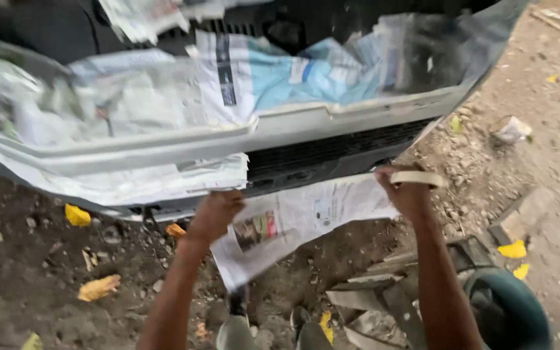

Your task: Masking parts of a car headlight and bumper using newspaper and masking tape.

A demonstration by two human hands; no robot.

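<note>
Ground: bare dirt [27, 259] with stones, yellow leaves and scraps; planks and debris [384, 298] at lower right.
Work surface: grey car bumper [306, 123] spans the frame, upper part masked with newspaper; dark grille [332, 152] exposed below the grey band.
Edges: bumper's lower edge runs just above both hands; right end rises toward the upper right corner.
Open room: open ground beneath the bumper and to the right.
Newspaper sheet [293, 220]: hangs from the bumper's lower edge, between the hands, lower corner drooping toward the ground.
Left hand [215, 214]: fingers curled, pressing the sheet's left top edge against the bumper.
Right hand [409, 194]: pinching a masking tape roll [419, 177] at the sheet's right top corner.
</note>
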